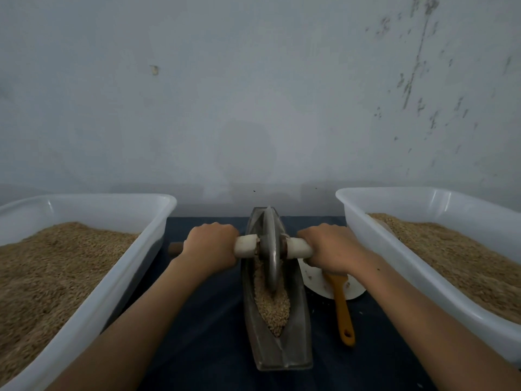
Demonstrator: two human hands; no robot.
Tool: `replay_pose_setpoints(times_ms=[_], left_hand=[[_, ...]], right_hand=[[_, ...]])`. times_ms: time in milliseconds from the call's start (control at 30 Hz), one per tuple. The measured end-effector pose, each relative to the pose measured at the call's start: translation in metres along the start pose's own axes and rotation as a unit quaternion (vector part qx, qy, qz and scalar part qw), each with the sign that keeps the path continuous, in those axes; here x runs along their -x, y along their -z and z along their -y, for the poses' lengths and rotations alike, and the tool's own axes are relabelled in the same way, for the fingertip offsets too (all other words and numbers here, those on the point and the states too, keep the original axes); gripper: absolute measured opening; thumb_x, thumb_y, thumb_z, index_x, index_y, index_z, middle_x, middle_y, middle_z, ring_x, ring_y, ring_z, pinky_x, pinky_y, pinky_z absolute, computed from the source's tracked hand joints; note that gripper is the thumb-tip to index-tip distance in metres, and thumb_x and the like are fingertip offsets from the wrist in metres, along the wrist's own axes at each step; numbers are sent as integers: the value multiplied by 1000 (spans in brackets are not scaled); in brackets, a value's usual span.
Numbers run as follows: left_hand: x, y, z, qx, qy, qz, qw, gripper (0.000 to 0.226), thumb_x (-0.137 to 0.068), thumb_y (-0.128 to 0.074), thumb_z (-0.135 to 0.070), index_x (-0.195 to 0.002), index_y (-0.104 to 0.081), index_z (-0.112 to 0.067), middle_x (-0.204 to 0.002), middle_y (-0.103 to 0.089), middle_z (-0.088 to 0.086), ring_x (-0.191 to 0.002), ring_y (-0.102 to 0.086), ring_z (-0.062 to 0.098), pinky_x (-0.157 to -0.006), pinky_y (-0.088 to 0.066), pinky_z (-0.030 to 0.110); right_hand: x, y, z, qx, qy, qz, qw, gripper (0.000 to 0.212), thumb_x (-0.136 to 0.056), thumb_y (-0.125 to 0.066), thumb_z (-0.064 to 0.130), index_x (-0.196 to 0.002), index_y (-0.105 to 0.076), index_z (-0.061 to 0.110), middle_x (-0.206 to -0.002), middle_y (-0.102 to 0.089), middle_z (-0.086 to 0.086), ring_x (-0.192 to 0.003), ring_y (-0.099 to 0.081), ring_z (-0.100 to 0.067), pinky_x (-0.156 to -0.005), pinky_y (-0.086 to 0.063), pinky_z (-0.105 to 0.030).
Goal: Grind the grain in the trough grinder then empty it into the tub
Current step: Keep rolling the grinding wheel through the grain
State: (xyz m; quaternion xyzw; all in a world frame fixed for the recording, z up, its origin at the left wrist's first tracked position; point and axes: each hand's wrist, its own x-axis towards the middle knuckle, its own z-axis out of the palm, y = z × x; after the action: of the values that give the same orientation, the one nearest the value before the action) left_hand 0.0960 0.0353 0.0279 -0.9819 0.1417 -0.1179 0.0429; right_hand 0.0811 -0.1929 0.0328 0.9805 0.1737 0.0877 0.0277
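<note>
Lower centre of the frame: the trough grinder [277, 320] holds grain [272, 303]. Left hand [210, 245] and right hand [329, 246] have fingers curled round the wheel [271, 249] axle handles. Grain-filled tubs [93, 303] [417, 249] flank both sides.

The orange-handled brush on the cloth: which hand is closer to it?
Right. The right hand grips the axle handle directly above the brush; the left hand grips the other handle across the trough grinder.
</note>
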Motion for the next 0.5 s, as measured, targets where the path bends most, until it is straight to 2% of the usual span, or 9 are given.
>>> replay_pose_setpoints(times_ms=[100,167,267,367,500], left_hand=[[1,9,0,26,1,108,994,40,-78,-68,-34,-114,-59,-20,-87,-55,-4,-77,-51,14,-68,-40,28],[3,14,1,55,-2,165,985,41,-77,-70,-32,-114,-59,-17,-89,-57,-3,-78,-53,15,-68,-41,28],[4,16,2,86,-4,201,976,38,-76,-70,-29,-110,-61,-15,-89,-65,2,-79,-62,18,-66,-44,27],[4,14,1,53,1,143,988,36,-77,-69,-32,-109,-60,-19,-78,-54,-6,-72,-53,13,-64,-39,27],[3,2,-3,-10,13,-22,1000,25,-83,-60,-34,-105,-57,-23,-95,-62,-2,-85,-58,18,-67,-36,30]], right_hand=[[1,10,-1,-10,11,78,997,23,-82,-67,24,-102,-58,30,-87,-56,9,-78,-53,-11,-58,-34,-24],[1,16,0,-20,8,134,991,31,-81,-71,24,-109,-60,28,-88,-56,8,-81,-55,-12,-57,-35,-23],[2,19,2,-41,-2,170,985,37,-81,-72,24,-115,-60,26,-91,-57,7,-84,-56,-12,-60,-38,-23],[2,15,2,-25,-8,137,990,31,-82,-70,23,-111,-60,27,-88,-55,8,-81,-54,-11,-58,-35,-23],[1,2,4,-4,-20,-8,1000,13,-87,-60,22,-95,-53,31,-94,-63,5,-83,-58,-14,-65,-37,-28]])
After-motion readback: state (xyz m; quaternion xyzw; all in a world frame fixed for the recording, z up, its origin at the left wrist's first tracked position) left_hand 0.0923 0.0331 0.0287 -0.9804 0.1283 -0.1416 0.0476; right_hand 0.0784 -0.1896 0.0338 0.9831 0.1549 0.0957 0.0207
